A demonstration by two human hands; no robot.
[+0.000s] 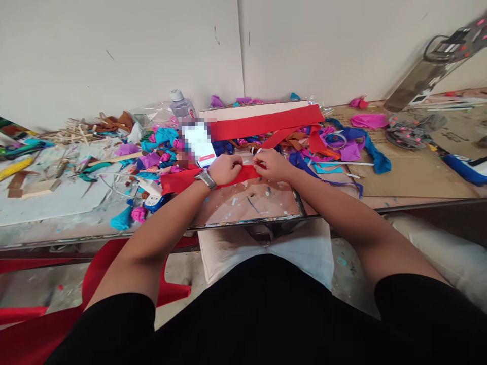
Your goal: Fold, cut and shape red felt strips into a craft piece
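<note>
A red strip (178, 181), of cloth or crepe paper, lies across the near edge of the work table. My left hand (225, 170), with a metal watch on the wrist, presses down on its middle with curled fingers. Close to its right end, my right hand (273, 165) pinches the same strip between thumb and fingers. A small white bit shows by the right fingertips; I cannot make out what it is. Just beyond my left hand a lit phone (203, 147) leans, partly blurred. Behind both hands lies a wider red piece (266, 122) on a pale strip.
Crumpled coloured scraps (162, 139) heap along the table. A plastic bottle (182, 105) stands at the back against the wall. To the right are a cardboard sheet (411, 175) and a tall, tilted grey container (413, 83). A red chair (101, 274) is below left.
</note>
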